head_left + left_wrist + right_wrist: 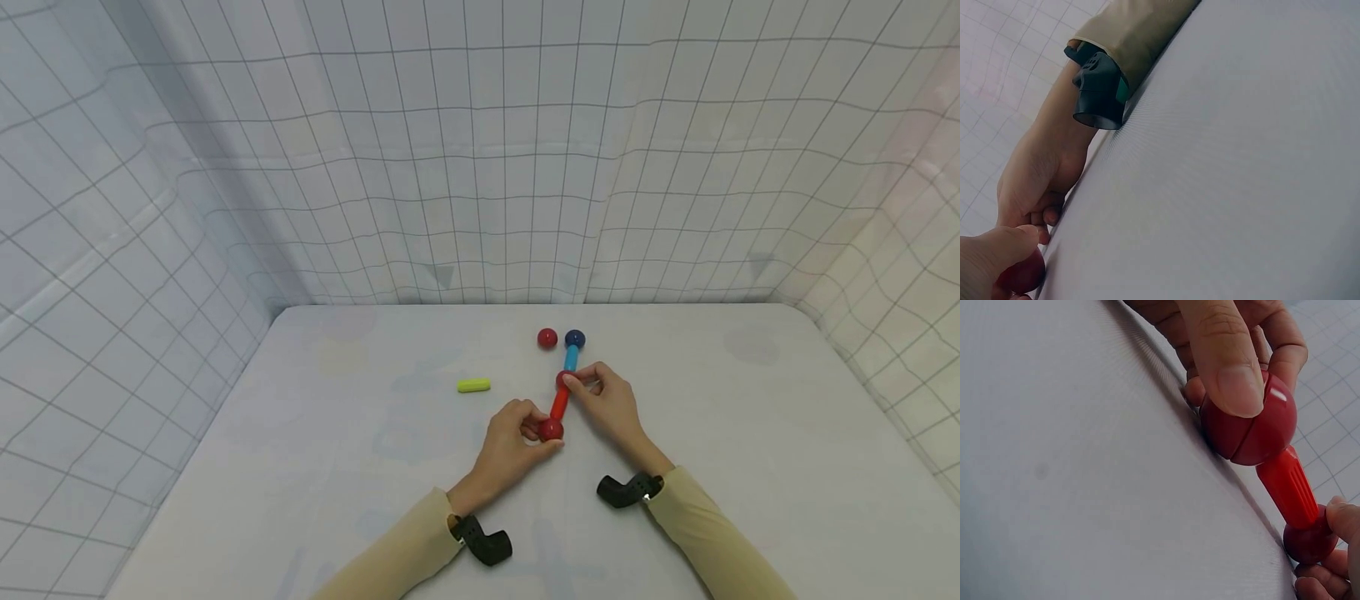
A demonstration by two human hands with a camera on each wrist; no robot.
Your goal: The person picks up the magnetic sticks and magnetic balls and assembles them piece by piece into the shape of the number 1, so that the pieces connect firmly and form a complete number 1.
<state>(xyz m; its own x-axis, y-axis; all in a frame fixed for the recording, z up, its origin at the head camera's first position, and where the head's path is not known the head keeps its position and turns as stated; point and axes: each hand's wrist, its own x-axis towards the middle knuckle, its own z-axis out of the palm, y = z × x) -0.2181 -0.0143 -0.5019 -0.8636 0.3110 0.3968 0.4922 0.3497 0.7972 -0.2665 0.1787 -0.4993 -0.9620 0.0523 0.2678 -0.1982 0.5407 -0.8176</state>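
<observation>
A chain of toy balls and rods runs across the white tabletop in the head view. My left hand (508,446) pinches its near red ball (552,430) between thumb and fingers. The middle red ball (1250,428) is gripped by my right hand (609,407), its thumb pressed over a seam line. Between these two balls sits a ribbed red rod (1288,487). Beyond the middle ball, a light blue rod (572,359) leads to a dark blue ball (575,338). The left wrist view shows only part of the near ball, behind the thumb.
A loose red ball (547,338) lies just left of the dark blue one. Farther left is a yellow-green rod (473,385) on the white table (337,467). Grid-patterned white curtains (480,167) hang behind and at both sides. Each wrist wears a black camera mount (483,542).
</observation>
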